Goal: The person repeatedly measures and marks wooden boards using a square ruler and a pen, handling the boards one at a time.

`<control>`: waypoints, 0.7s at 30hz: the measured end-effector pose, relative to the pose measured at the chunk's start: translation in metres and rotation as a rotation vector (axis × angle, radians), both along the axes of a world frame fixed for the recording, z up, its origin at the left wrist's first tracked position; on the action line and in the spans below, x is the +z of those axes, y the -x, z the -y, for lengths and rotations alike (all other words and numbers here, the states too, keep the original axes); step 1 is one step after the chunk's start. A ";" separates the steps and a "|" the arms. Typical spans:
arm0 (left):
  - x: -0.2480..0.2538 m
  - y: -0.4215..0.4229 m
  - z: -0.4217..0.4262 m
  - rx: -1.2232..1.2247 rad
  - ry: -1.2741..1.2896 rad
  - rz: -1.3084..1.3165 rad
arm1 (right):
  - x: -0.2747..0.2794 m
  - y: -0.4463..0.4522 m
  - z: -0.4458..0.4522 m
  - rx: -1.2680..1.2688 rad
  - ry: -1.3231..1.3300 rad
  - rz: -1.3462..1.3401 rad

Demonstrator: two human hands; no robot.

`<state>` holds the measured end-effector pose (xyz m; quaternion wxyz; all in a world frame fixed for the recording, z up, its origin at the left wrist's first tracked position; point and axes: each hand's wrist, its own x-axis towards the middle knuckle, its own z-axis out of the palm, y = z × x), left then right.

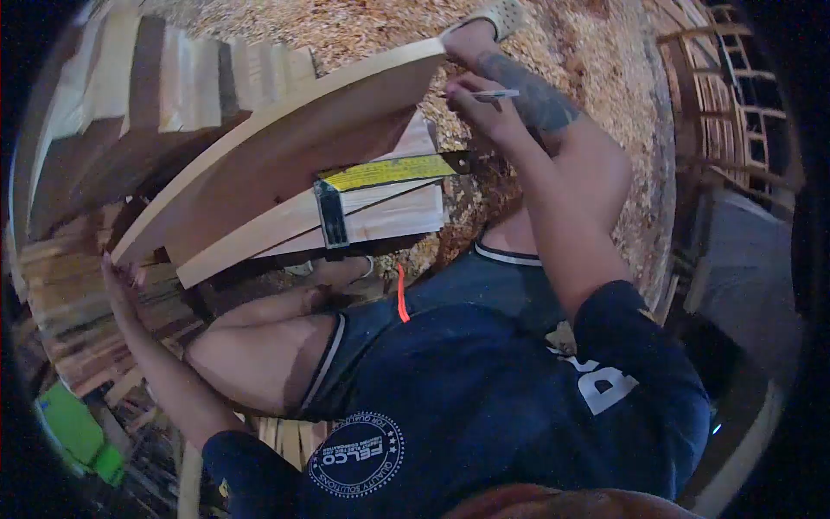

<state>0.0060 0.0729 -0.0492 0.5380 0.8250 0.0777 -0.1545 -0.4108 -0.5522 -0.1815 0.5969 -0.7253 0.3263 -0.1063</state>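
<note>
A long, wide board (285, 112) slants across the view, its pale edge up. At its lower left end is my left hand (123, 270), with fingers curled against the board's corner. Near the upper right end, my right hand (480, 108) is closed on a thin whitish pen (497, 92). A square with a yellow blade (389, 172) and a dark stock (331, 214) lies on pale wood pieces (389, 212) between my arms, beside the board.
Stacked timber (186, 78) stands at the upper left, with more planks (73, 303) below. Wood shavings (596, 52) cover the ground. My legs flank the wood pieces. A green object (78, 432) is at the lower left, and slatted wood (722, 121) at the right.
</note>
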 end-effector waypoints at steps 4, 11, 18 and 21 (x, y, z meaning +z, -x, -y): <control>-0.016 -0.037 -0.045 0.005 0.074 -0.158 | 0.001 -0.004 -0.010 0.126 -0.019 0.054; 0.000 -0.021 -0.020 0.010 0.073 -0.151 | 0.014 -0.007 -0.029 0.128 0.189 0.009; -0.003 -0.004 -0.017 -0.058 0.053 -0.045 | 0.013 -0.010 -0.032 0.145 0.142 0.065; 0.004 0.005 -0.005 -0.002 0.053 -0.081 | 0.010 -0.010 -0.031 0.170 0.153 0.073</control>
